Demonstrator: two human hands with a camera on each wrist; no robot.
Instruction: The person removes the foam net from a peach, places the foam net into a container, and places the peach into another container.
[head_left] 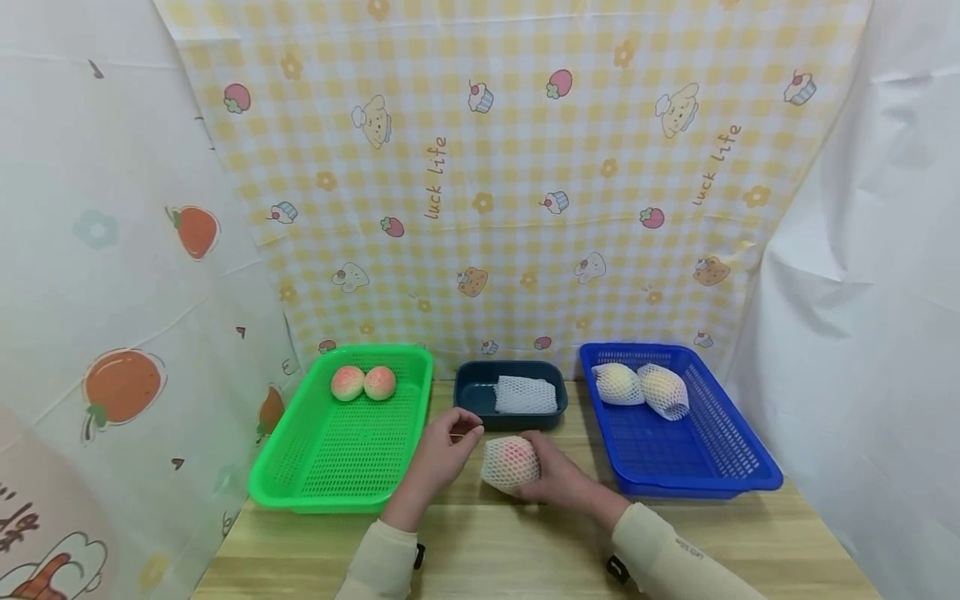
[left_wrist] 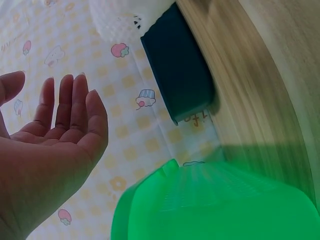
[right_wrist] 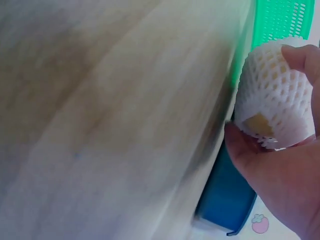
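Note:
My right hand [head_left: 553,471] grips a peach in a white foam net sleeve [head_left: 510,464] above the table, thumb and fingers around its side. Pink skin shows through the mesh in the head view, and a yellowish patch peeks from an opening in the sleeve in the right wrist view. Just left of it, my left hand [head_left: 448,446] is apart from the peach, its fingers loosely bent and nothing between them. The left wrist view shows that hand palm up with fingers spread. Behind both hands, a flat foam net sleeve [head_left: 527,395] lies in a dark teal tray [head_left: 472,417].
On the left stands a green basket [head_left: 262,483] with two bare peaches [head_left: 363,383] at its back. At the right, a blue basket [head_left: 675,485] holds two netted peaches [head_left: 641,388]. A wooden table [head_left: 510,550] carries everything, with a patterned cloth [head_left: 517,183] hanging behind.

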